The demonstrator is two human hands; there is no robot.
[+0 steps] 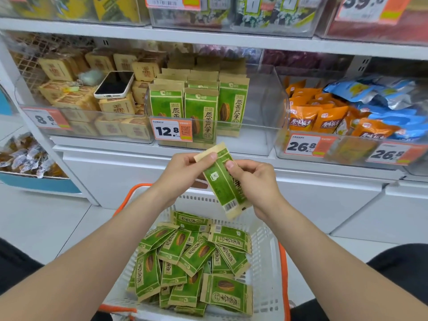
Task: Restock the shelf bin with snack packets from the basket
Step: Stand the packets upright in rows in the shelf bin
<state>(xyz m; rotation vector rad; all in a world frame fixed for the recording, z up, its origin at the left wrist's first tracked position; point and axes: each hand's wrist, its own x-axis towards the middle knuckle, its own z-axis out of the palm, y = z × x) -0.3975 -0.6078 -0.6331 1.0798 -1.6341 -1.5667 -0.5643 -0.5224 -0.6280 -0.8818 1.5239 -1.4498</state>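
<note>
Both hands on one green snack packet (pixel 225 181) above the basket (pixel 266 251): left hand (pixel 187 174) pinches its top corner, right hand (pixel 252 181) grips its side, just below the half-full clear shelf bin (pixel 261 126).

Phone (pixel 114 85), screen up, resting on tan packets (pixel 117 105), left. Orange packets (pixel 308 118) touching blue packets (pixel 382 96), right. Wrapped candies (pixel 25 156), far left, lower.
</note>
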